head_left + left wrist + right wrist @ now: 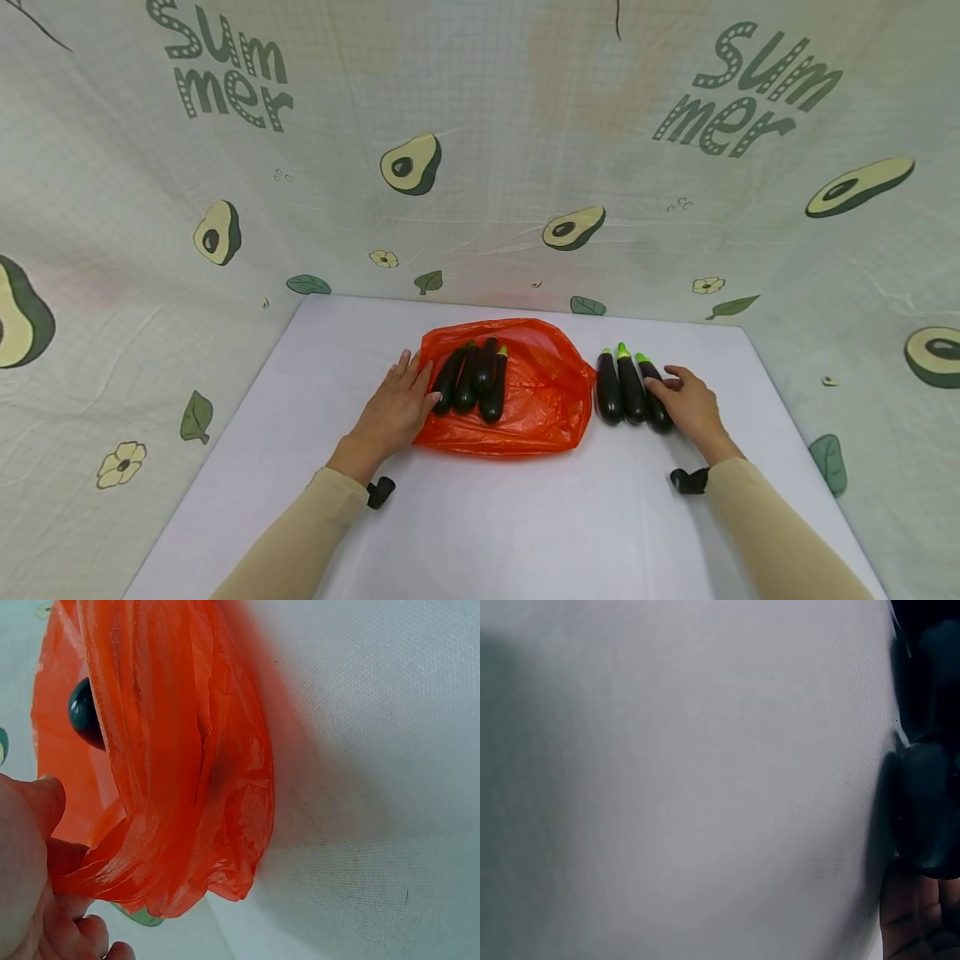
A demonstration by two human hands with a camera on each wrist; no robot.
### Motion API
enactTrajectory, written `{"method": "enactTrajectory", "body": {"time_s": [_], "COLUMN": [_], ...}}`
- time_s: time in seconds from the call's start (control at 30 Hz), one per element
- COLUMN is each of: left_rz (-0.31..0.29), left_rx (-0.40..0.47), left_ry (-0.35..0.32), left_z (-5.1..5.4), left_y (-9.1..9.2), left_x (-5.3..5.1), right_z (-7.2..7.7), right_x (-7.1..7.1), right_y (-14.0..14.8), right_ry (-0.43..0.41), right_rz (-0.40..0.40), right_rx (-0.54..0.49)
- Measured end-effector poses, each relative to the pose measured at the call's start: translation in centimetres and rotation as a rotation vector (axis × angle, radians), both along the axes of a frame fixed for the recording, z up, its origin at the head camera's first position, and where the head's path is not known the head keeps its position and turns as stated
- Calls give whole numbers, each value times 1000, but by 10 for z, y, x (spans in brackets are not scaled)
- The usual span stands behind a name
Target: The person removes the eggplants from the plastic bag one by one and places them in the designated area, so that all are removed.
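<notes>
Right of the red bag [549, 375], the right hand [692, 407] grips the end eggplant [659, 414]; the left hand [395, 407], pinching the bag, should hold it wide

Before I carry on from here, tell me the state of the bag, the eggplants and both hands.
Red bag: open, spread on the table.
Bagged eggplants: four, lying close together in the open bag.
Loose eggplants: three, side by side on the table.
Left hand: pinches the bag's edge.
Right hand: holds the rightmost eggplant.
</notes>
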State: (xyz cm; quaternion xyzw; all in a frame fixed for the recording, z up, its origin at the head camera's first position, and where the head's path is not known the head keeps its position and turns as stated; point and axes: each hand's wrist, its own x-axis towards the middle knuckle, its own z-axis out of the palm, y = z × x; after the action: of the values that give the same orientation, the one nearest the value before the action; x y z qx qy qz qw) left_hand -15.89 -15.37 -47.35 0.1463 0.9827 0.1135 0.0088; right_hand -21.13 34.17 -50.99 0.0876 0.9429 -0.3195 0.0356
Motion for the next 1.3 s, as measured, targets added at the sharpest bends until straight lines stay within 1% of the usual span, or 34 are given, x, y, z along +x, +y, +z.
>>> {"method": "enactTrajectory", "body": {"time_s": [0.37,0.53,0.7,0.93,1.1,1.3], "left_rz": [9,2,4,8,8,3], "left_rx": [5,-4,5,-1,2,10], "left_ry": [-10,-4,-11,6,12,14], "left_z": [1,2,4,0,-1,1], "left_y": [1,1,1,1,1,1], "left_x": [0,0,0,-1,-1,-1], "right_z": [2,5,12,30,38,45], "right_x": [-1,-1,0,3,5,3], "right_y": [-1,-4,-12,-33,-54,-82], "right_ry": [28,83,153,267,286,287], "right_rz": [-32,-33,-31,-9,0,1], "right_rx": [-6,1,0,-52,-96,-141]}}
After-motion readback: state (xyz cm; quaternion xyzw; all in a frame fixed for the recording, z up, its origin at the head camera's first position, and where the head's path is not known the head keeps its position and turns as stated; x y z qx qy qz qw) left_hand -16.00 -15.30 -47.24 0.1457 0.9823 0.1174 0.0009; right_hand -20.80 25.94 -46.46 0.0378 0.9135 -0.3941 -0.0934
